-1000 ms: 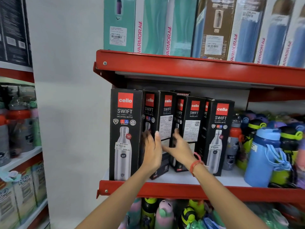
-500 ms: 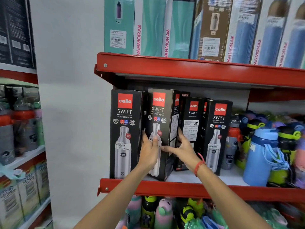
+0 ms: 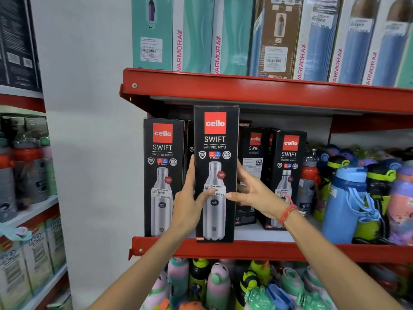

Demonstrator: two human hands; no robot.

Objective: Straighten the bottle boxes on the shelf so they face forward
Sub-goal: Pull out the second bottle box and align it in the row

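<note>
Black Cello Swift bottle boxes stand on the red middle shelf. I hold one tall box between both hands, its front facing me and its base at the shelf's front lip. My left hand grips its left edge, thumb across the price label. My right hand grips its right edge. Left of it another box faces forward. To the right, a box shows its printed side, and a further box faces forward.
Loose coloured bottles, including a blue one, crowd the shelf's right part. Teal and blue boxes line the upper shelf. More bottles fill the shelf below. A white wall and another rack lie to the left.
The box between my hands has turned from angled to facing forward, and it has come toward me to the shelf's front lip. Both hands moved with it.
</note>
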